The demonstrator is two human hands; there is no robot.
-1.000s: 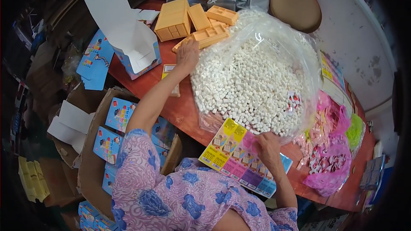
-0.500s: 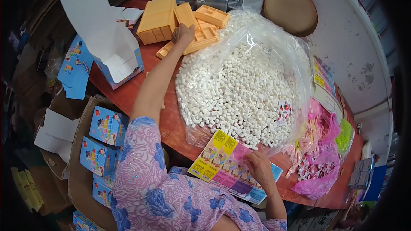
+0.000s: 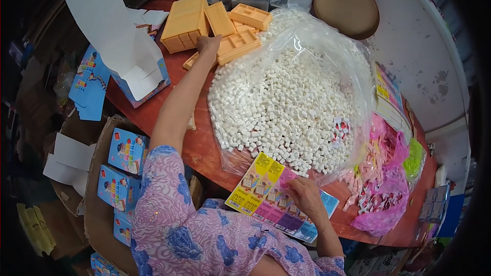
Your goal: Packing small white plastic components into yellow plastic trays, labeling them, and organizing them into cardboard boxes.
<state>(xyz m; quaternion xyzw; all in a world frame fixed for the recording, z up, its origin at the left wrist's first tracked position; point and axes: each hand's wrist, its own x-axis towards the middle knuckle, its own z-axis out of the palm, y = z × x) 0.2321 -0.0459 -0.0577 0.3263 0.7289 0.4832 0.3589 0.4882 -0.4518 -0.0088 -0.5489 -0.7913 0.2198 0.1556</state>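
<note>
My left hand (image 3: 207,44) reaches across to the pale orange plastic trays at the back left. It touches the stack between a large orange box-shaped piece (image 3: 185,20) and a compartment tray (image 3: 239,46); its fingertips are partly hidden. A smaller flat orange piece (image 3: 220,19) leans just beyond it. At the table's front edge, my right hand (image 3: 306,196) grips a multicoloured printed sheet (image 3: 255,186) near its upper edge, fingers bent over it. The sheet lies aslant in front of my body, its yellow end to the left and its blue end to the right.
A large clear bag of small white cubes (image 3: 291,97) fills the middle of the red table (image 3: 197,143). An opened blue box (image 3: 140,79) stands left, above a carton (image 3: 97,174) of blue boxes. A pink bag (image 3: 381,220) and a round brown-topped stool (image 3: 347,9) are right.
My left hand has slid off the smaller flat orange piece, down and left to the lower part of the stack. My right hand stays on the sheet, almost unmoved.
</note>
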